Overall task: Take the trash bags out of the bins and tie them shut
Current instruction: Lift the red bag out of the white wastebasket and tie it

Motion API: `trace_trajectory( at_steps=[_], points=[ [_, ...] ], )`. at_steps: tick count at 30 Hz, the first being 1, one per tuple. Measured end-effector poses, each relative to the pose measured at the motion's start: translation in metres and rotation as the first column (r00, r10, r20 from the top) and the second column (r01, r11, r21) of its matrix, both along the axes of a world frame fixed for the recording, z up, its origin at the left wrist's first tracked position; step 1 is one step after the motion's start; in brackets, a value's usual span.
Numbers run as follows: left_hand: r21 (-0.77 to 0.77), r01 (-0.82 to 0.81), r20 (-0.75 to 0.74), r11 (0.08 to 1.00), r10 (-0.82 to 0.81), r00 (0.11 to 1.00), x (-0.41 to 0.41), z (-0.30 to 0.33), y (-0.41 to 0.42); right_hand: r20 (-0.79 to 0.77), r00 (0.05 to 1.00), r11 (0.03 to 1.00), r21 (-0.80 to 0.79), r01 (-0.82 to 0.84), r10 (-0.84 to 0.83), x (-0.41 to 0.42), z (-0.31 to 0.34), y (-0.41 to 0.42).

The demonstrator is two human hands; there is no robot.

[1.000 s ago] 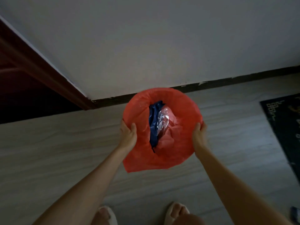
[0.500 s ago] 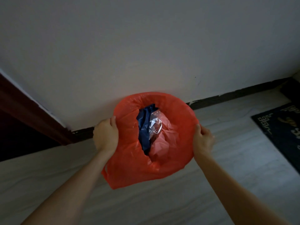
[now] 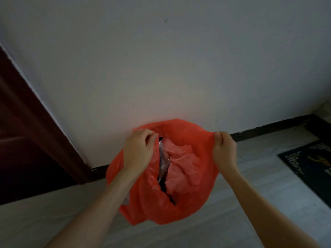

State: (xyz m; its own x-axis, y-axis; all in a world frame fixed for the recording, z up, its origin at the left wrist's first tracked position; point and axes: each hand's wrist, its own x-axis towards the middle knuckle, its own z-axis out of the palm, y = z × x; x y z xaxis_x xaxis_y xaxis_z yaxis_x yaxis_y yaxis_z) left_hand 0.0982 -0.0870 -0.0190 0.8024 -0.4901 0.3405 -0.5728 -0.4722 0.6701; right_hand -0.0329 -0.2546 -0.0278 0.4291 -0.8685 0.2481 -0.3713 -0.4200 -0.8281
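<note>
— Hands first: where are they on the thin orange-red plastic trash bag (image 3: pixel 186 199)?
— Left hand (image 3: pixel 138 150) and right hand (image 3: pixel 223 151) pinch opposite rim edges, fingers curled shut on plastic.
— And the mouth?
— Gaping between them, above the floor; probably gather inward.
</note>
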Motion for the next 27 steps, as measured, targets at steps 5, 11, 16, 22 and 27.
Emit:
trace_trajectory(
  at_steps=[5, 11, 16, 22, 27],
  points=[
    [0.053, 0.046, -0.202, 0.998, -0.034, 0.979, -0.010, -0.021, 0.005, -0.262, 0.965, 1.000, 0.002, 0.003, -0.002, -0.012, -0.016, -0.004],
    [0.061, -0.090, -0.247, 0.994, 0.102, 0.964, -0.015, -0.012, 0.002, -0.325, 0.946, 0.996, 0.083, 0.026, 0.002, -0.024, -0.019, -0.021],
    [0.062, -0.132, -0.113, 0.989, 0.138, 0.984, -0.009, -0.008, -0.009, -0.419, 0.908, 0.996, 0.069, 0.049, -0.016, -0.034, -0.033, -0.025],
    [-0.001, -0.044, -0.071, 0.999, 0.043, 0.997, -0.011, -0.006, -0.030, -0.525, 0.848, 0.998, 0.016, -0.067, 0.065, -0.025, -0.021, -0.040],
    [-0.063, 0.036, -0.085, 0.997, -0.041, 0.996, -0.012, 0.000, -0.049, -0.312, 0.938, 0.975, -0.106, -0.195, 0.153, -0.022, -0.007, -0.039]
  ],
)
